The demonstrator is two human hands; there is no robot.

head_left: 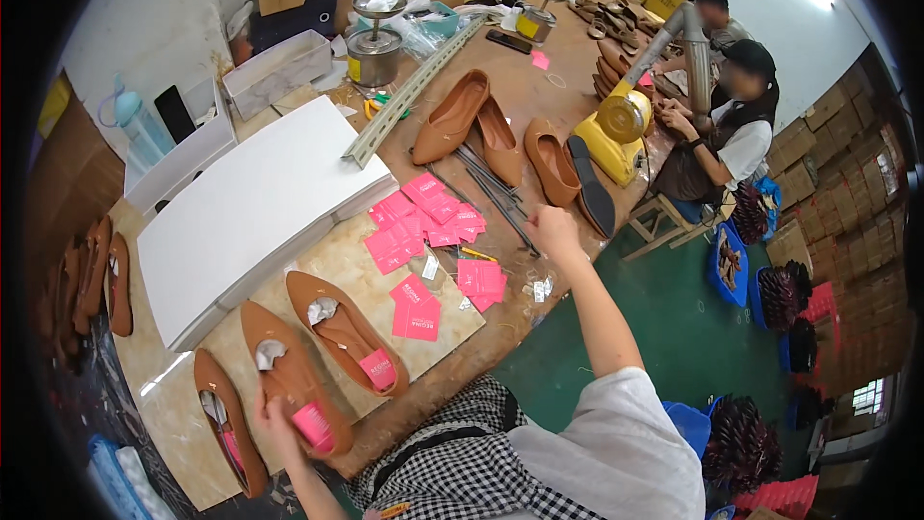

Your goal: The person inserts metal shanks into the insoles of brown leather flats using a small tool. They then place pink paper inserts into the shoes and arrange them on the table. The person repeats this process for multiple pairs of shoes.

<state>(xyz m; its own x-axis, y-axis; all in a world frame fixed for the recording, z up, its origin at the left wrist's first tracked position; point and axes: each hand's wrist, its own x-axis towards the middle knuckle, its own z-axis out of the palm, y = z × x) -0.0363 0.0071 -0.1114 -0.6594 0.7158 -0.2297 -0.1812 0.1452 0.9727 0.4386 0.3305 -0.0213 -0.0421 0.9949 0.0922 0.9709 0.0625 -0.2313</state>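
Observation:
My left hand (276, 429) is at the side of a brown pointed flat shoe (274, 347) near the table's front left, its blurred fingers closed on the edge near the heel. White paper and a pink card sit inside that shoe. Another brown flat (361, 327) lies to its right and one more (226, 419) to its left, both with paper and pink cards inside. My right hand (554, 231) is closed beside the end of several thin dark sticks (486, 183); what its fingers hold, if anything, is hidden. Pink cards (414, 308) lie between my hands.
A white stack of sheets or boards (260, 221) covers the left of the table. Brown shoes (462, 116) and an upturned black sole (590, 183) lie beyond my right hand. A slotted metal bar (414, 91) crosses behind. Two people work near a yellow machine (616, 130).

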